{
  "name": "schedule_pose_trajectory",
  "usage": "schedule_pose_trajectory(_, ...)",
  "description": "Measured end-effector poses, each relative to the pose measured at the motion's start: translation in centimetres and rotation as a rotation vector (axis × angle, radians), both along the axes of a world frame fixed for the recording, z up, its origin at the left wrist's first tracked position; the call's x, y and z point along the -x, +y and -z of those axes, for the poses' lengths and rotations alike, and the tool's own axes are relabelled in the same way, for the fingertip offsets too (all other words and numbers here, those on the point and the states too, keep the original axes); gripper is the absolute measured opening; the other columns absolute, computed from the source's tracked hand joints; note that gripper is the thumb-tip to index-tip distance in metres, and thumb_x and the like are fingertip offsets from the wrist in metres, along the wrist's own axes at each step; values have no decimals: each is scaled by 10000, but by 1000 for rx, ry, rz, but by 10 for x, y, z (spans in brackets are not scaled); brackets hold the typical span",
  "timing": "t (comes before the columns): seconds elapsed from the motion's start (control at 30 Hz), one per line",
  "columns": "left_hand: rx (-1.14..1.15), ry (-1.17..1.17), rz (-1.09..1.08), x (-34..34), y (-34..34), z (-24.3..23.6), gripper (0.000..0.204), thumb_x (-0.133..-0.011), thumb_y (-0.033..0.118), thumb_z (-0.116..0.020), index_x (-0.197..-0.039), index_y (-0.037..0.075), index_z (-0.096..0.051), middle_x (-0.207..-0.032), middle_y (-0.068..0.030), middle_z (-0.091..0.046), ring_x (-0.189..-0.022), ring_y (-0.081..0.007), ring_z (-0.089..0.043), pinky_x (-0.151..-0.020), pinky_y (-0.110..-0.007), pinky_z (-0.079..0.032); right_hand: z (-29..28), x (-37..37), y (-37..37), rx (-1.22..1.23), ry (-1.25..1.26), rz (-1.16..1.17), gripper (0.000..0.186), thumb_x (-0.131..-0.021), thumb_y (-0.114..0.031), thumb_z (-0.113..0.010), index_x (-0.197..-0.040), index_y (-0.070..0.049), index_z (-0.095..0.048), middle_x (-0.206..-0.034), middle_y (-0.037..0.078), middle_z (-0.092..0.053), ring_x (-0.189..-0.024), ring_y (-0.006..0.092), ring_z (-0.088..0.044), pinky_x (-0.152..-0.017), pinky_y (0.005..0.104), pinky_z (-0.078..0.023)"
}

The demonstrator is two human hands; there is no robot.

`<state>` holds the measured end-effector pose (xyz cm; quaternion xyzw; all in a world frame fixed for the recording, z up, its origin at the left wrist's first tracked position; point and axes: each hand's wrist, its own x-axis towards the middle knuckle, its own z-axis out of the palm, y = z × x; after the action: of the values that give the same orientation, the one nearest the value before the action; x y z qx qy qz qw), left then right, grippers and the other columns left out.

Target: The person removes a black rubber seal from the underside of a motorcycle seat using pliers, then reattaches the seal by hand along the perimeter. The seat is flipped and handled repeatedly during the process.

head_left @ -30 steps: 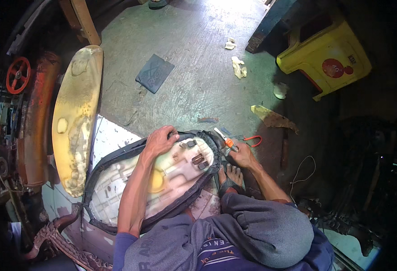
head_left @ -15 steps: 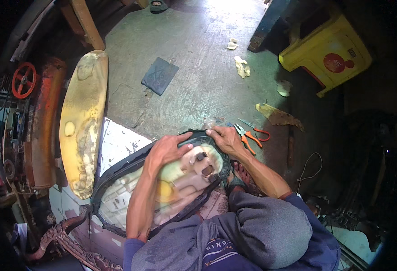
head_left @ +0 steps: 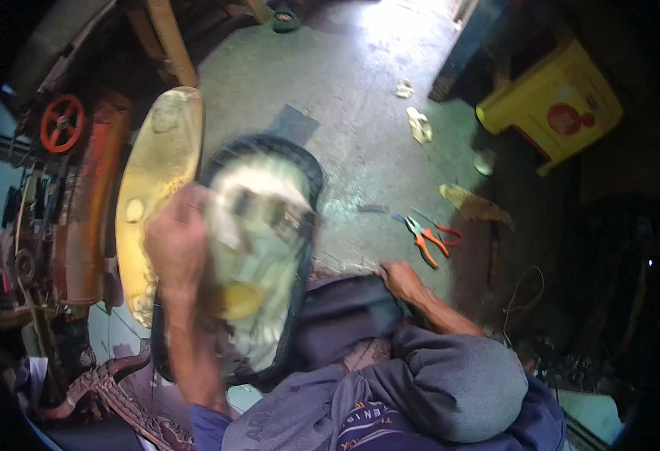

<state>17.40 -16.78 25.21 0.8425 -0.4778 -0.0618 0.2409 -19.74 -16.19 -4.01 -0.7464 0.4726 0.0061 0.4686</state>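
Observation:
A motorcycle seat (head_left: 270, 218), its pale underside showing inside a black rim, stands tilted in front of me and is blurred by motion. My left hand (head_left: 178, 233) is closed at its left edge; the fingertips are smeared. A black sheet, apparently seat cover material (head_left: 352, 312), spreads from the seat's right side across my lap. At the sheet's far right corner my right hand (head_left: 399, 282) has its fingers curled on the edge. Pliers with orange handles (head_left: 426, 240) lie on the floor beyond that hand, beside a red-handled tool (head_left: 450, 234).
Along the left lies a long yellow foam piece (head_left: 161, 165), near an orange-red cylinder (head_left: 93, 203) with a red handwheel (head_left: 62, 122). A dark flat square (head_left: 296, 122) and foam scraps (head_left: 419, 125) are on the floor. A yellow stool (head_left: 563, 105) lies at far right; carved wood (head_left: 112, 387) is at lower left.
The seat has swung up and left from lying aslant, with my left hand moving left along with it. My right hand has come off its rim, lower and nearer, onto the black sheet now showing.

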Motion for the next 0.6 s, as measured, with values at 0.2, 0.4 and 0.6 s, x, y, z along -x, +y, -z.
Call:
schedule_pose_trajectory(0.2, 277, -105, -190, -194, -15, -88, 351, -1013, 339, -672, -1190, 56, -780, -1080, -119, -785, -963, -198, -710, -871, -343, -528, -19, 86, 1, 65, 138, 374, 229, -1011, -223, -637, -1047, -10, -714, -987, 293, -700, -959, 497, -682, -801, 536, -516)
schedule_pose_trajectory(0.4, 581, 227, 146, -278, 59, -175, 463, -951, 410, -747, -1209, 26, -727, -1054, -36, -732, -1027, -162, -669, -959, -334, -522, 40, 276, -58, 516, 396, 634, 266, -1001, -165, -574, -1103, 34, -717, -1005, 294, -713, -932, 451, -706, -795, 513, -539)
schedule_pose_trajectory(0.6, 1058, 610, 179, -276, 128, -153, 389, -1001, 421, -687, -1133, 56, -725, -1005, -32, -731, -981, -159, -666, -1003, -358, -500, -35, 383, -129, 820, 823, 522, 367, -1023, -247, -624, -1263, 23, -688, -1210, 262, -695, -1126, 429, -680, -932, 514, -541)
